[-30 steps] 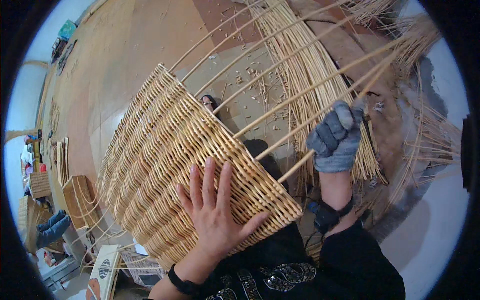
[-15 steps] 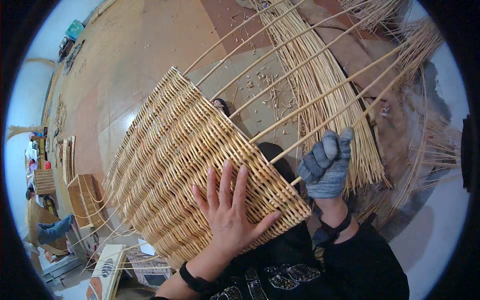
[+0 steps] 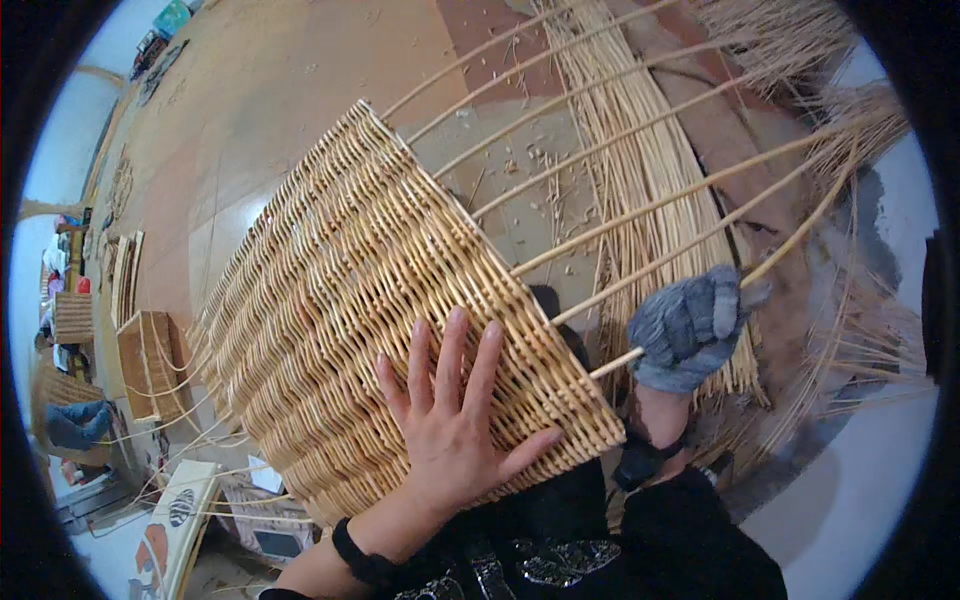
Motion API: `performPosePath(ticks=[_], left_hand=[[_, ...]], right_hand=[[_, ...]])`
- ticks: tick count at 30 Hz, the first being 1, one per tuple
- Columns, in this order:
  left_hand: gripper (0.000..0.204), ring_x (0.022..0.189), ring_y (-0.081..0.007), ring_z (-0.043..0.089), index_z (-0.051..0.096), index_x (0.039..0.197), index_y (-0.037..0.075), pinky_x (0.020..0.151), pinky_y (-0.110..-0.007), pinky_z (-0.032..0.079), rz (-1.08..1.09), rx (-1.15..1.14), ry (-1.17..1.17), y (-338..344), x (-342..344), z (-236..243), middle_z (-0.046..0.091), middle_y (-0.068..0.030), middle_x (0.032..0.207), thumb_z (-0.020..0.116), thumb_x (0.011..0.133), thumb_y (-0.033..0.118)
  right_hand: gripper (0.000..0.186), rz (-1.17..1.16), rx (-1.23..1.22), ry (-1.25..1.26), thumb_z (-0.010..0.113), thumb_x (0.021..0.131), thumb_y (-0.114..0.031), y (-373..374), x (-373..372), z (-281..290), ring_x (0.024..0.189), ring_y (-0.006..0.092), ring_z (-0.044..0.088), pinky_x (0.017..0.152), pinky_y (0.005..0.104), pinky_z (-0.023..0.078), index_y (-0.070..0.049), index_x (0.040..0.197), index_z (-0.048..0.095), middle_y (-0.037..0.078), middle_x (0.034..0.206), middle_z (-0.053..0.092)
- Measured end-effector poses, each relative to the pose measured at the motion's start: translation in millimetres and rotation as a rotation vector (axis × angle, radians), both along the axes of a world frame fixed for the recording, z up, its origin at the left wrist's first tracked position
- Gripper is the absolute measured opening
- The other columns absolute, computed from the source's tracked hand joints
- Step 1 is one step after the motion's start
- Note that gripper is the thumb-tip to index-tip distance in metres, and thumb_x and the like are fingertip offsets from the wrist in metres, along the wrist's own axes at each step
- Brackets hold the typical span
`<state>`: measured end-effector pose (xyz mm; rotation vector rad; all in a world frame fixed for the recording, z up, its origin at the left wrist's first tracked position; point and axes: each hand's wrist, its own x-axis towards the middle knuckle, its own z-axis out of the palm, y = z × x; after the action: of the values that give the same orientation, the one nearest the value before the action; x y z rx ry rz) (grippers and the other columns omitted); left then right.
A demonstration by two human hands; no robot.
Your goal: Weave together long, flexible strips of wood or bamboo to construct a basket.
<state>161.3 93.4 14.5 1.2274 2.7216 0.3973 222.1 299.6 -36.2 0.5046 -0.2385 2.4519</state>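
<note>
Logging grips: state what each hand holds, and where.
Right hand: lowest protruding rod, gripped near the woven panel. Left hand: nothing, spread flat on the panel.

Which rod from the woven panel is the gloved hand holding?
The lowest rod in view: the gloved right hand grips it, while the others pass above untouched.

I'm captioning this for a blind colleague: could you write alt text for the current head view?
A person's bare left hand lies spread on a large woven wicker piece, while the gloved right hand grips a rod that sticks out past its edge. Beyond, a long bundle of pale rods lies on the floor.
</note>
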Motion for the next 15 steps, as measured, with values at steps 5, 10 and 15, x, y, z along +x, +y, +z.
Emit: performPosePath(ticks=[5, 10, 15], left_hand=[[0.095, 0.13, -0.0348, 0.015, 0.032, 0.132, 0.006, 0.103, -0.051, 0.002, -0.025, -0.003, 0.004, 1, -1, -5, 0.025, -0.0179, 0.137, 0.058, 0.062, 0.066], [0.093, 0.129, -0.0339, 0.016, 0.032, 0.132, 0.007, 0.103, -0.051, 0.004, -0.008, -0.001, -0.027, 1, -2, -7, 0.026, -0.0156, 0.137, 0.061, 0.062, 0.062], [0.093, 0.13, -0.0335, 0.016, 0.033, 0.131, 0.008, 0.104, -0.048, 0.005, 0.015, 0.006, -0.05, 4, -4, -2, 0.026, -0.0157, 0.137, 0.063, 0.061, 0.06]], right_hand=[[0.047, -0.033, -0.079, -0.306, 0.031, 0.09, -0.047, -8, 10, 6, 0.032, 0.0083, 0.022, 0.031, 0.0257, 0.022, -0.012, 0.06, 0.036, -0.001, 0.045, 0.028], [0.045, 0.135, -0.09, -0.307, 0.035, 0.089, -0.048, -38, -6, 3, 0.033, 0.0086, 0.023, 0.034, 0.0261, 0.026, -0.012, 0.063, 0.039, -0.005, 0.044, 0.027], [0.041, 0.348, -0.046, -0.439, 0.038, 0.09, -0.043, -11, 9, 8, 0.039, 0.0112, 0.033, 0.043, 0.0334, 0.039, -0.011, 0.064, 0.039, -0.004, 0.049, 0.03]])
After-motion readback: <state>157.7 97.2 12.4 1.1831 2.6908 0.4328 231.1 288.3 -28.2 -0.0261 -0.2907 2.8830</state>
